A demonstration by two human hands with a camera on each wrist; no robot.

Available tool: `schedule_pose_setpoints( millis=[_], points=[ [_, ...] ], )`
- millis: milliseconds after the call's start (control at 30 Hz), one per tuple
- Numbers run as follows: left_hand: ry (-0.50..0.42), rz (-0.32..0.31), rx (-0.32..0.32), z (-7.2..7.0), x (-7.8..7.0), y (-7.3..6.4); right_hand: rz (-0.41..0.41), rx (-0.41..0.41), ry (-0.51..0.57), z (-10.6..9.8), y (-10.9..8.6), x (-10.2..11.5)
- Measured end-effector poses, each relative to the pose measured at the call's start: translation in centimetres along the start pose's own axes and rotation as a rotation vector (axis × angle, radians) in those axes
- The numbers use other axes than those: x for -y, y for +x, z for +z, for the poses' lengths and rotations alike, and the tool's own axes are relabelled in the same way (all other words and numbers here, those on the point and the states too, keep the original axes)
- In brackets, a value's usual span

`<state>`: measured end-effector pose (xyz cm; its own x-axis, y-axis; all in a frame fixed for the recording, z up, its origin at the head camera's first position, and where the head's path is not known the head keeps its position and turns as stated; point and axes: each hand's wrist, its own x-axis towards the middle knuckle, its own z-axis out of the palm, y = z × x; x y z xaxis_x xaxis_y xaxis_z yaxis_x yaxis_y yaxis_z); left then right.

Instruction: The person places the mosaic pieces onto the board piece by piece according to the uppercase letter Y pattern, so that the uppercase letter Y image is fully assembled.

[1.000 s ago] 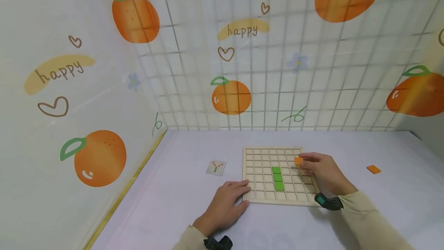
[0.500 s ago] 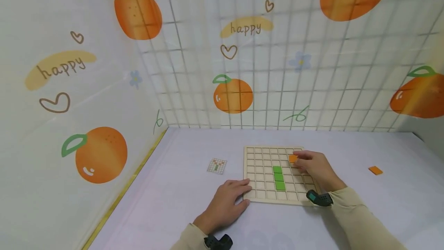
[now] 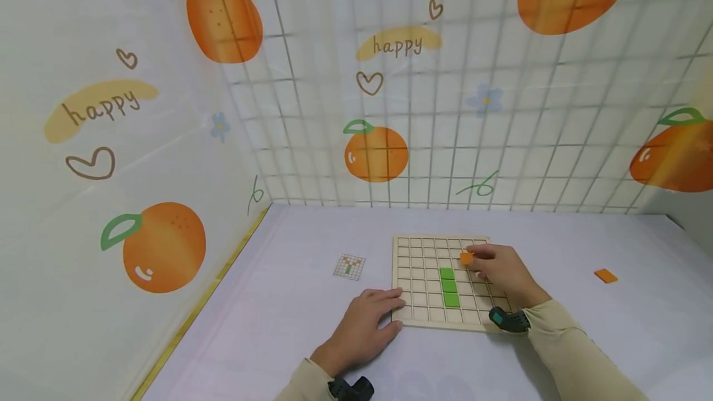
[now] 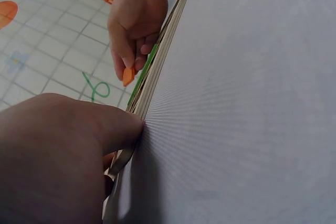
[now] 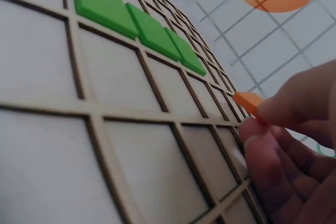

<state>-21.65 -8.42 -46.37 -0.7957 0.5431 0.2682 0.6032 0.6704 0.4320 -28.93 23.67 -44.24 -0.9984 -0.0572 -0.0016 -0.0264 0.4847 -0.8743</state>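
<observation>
A wooden grid board [image 3: 423, 315] lies on the table, with green square tiles [image 3: 448, 285] in a column of its cells. My left hand [image 3: 362, 330] rests at the board's near left corner, fingers over the left edge and thumb against the rim. In the left wrist view the thumb of the left hand [image 4: 58, 150] touches the board's side [image 4: 163, 51]. Over the far right part of the board, my right hand [image 3: 504, 270] pinches an orange square tile [image 3: 466, 258] between thumb and finger. The right wrist view shows this orange tile [image 5: 248, 102] tilted, above the cells.
A small pattern card [image 3: 350, 267] lies left of the board. Another orange tile [image 3: 605, 275] lies on the table at the right. A printed curtain [image 3: 312, 110] with a grid behind it rises at the table's [image 3: 301, 234] back edge.
My right hand has moved left over the board with the orange tile, mostly in the first half second. The left hand stays at the board's corner. The head view has shifted slightly.
</observation>
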Motion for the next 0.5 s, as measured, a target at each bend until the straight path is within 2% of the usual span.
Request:
schedule_pose_setpoints(
  millis=[500],
  points=[
    [-0.019, -0.009, 0.013, -0.33, -0.32, 0.01, -0.041, -0.004, -0.097, 0.41, -0.35, 0.45]
  ],
)
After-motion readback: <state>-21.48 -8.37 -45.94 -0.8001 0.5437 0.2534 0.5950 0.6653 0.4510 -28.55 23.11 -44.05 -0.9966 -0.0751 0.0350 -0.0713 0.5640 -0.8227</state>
